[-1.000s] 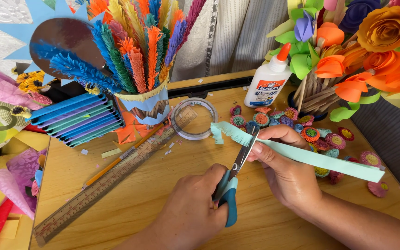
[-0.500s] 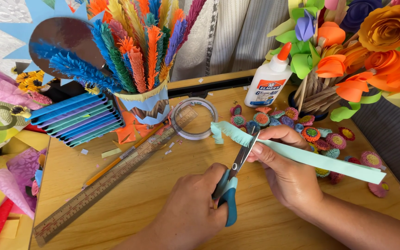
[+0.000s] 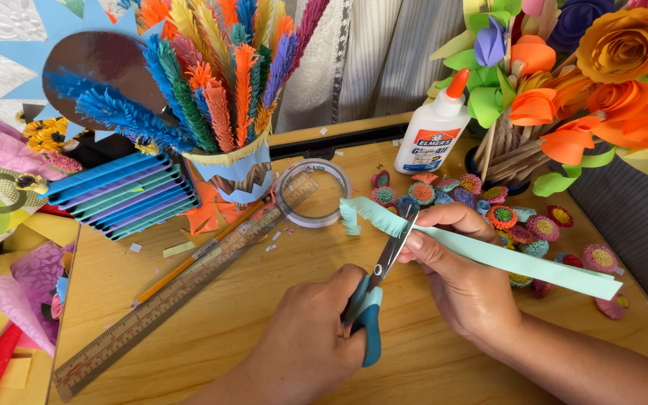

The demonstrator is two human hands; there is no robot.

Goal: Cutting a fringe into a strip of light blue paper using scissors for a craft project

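Glue bottle (image 3: 435,131): white, squat, orange nozzle cap, orange-and-blue label facing the camera; stands upright just beyond the fingertips, at the far table (image 3: 211,330) edge. Paper strip (image 3: 489,256): pale mint green, long and narrow, pinched between thumb and fingers of the right hand (image 3: 463,274), its plain length running out past the knuckles to the right, its fringed end curling left of the fingertips. Scissors (image 3: 378,289): teal handles, dark blades; the left hand (image 3: 305,341) has its fingers curled closed through the loops, the blades meeting the strip right at the right hand's fingertips. Tape roll (image 3: 313,193): clear ring, lying flat just beyond the fringed end. Ruler (image 3: 181,289) and pencil (image 3: 189,261): laid side by side, slanting away left of the left hand. Paper cup (image 3: 234,169): zigzag-trimmed, packed with coloured fringed feathers, well left of the fingers. Rolled paper florets (image 3: 504,214): small, multicoloured, scattered behind and right of the right hand, partly hidden by the strip. Paper flower bouquet (image 3: 601,75): orange, green and purple, beyond the florets.
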